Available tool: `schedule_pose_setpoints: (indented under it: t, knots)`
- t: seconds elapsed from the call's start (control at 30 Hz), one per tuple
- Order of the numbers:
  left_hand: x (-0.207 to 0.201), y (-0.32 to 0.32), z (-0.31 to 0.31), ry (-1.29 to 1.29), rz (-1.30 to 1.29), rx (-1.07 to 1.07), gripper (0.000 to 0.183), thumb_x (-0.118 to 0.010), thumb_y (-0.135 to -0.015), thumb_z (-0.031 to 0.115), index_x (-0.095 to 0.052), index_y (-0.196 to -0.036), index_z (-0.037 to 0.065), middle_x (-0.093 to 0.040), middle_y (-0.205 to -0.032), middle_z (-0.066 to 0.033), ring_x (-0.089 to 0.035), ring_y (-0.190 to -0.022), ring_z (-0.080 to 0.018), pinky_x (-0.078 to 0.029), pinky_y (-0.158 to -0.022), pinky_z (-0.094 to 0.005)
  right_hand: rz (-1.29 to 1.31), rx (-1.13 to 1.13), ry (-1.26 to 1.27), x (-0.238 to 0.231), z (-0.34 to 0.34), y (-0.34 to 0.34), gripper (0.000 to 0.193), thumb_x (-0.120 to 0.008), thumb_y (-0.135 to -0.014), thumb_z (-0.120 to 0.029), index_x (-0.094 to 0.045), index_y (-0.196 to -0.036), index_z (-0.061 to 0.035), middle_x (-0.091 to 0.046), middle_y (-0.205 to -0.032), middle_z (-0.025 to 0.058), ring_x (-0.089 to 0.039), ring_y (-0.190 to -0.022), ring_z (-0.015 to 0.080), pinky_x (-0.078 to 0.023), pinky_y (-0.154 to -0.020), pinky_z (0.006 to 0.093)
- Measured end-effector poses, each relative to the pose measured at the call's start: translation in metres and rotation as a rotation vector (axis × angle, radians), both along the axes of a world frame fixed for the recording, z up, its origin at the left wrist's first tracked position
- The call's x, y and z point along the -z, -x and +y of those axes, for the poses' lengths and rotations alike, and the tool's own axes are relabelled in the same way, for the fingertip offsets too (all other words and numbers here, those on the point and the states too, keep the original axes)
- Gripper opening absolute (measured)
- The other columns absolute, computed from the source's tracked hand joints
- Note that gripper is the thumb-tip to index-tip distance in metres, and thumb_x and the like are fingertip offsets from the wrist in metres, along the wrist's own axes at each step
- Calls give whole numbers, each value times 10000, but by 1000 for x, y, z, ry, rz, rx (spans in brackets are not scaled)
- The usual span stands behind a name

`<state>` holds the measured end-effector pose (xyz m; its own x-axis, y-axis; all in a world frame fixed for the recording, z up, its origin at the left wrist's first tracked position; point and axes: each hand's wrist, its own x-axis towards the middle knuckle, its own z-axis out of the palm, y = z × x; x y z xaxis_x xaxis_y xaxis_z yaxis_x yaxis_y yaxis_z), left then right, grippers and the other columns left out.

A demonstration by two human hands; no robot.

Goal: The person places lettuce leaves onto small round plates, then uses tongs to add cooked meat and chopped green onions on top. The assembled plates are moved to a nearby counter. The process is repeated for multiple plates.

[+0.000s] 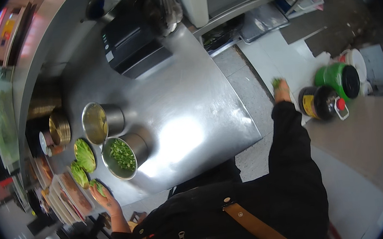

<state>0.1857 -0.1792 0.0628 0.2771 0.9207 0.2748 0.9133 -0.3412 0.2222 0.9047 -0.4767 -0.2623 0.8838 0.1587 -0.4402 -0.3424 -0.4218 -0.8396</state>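
Observation:
At the table's near left edge, my left hand (108, 200) is closed on a lettuce leaf (98, 187); a dark curved rim shows beside it, but I cannot tell whether it is a dish. Two lettuce-topped rounds, lettuce (85, 156) and more lettuce (79, 174), lie just beyond. Out to the right, past the table, my right hand (282, 91) pinches a small bunch of chopped greens (276, 82). A steel pot of chopped greens (123, 155) stands close to my left hand, tilted in view. Behind it sits another steel pot (115, 118) with a yellowish inside.
The steel table (188, 91) holds a black printer-like machine (134, 48) at the back. Food containers (70, 192) line its left side. At right stand a dark jug with a red cap (318, 103) and a green tub (331, 80), near a white surface (270, 46).

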Motion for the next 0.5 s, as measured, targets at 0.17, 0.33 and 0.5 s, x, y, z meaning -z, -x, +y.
schedule_pose_setpoints:
  t: [0.17,0.33,0.5]
  knots:
    - [-7,-18,-25,33,-158,-82,427,-535,-863,45,-453,-1280,3,-352,-1383,-195,-305,-1295,-339,-214,-1074,-416,287,-107,-705,-71,173,-65,669,-585,-848,-385,-313,-1365,-59,-230,-1436,148,-276,-1293,365,-468,-922,485]
    - [-6,-8,-47,-18,-111,-251,460,-567,-827,52,-443,-1269,23,-341,-1368,-231,-314,-1282,-386,-270,-1054,-433,294,-211,-705,-83,162,-62,431,-434,-928,-109,-354,-1326,35,-453,-1324,207,-525,-1137,317,-482,-896,364]
    - [18,55,-71,-69,-182,-452,426,-543,-882,197,-437,-1246,1,-335,-1356,-259,-333,-1248,-419,-275,-1035,-452,143,-34,-381,-133,123,-70,327,-577,-890,-159,-550,-1135,55,-623,-1077,122,-589,-955,192,-468,-794,290]
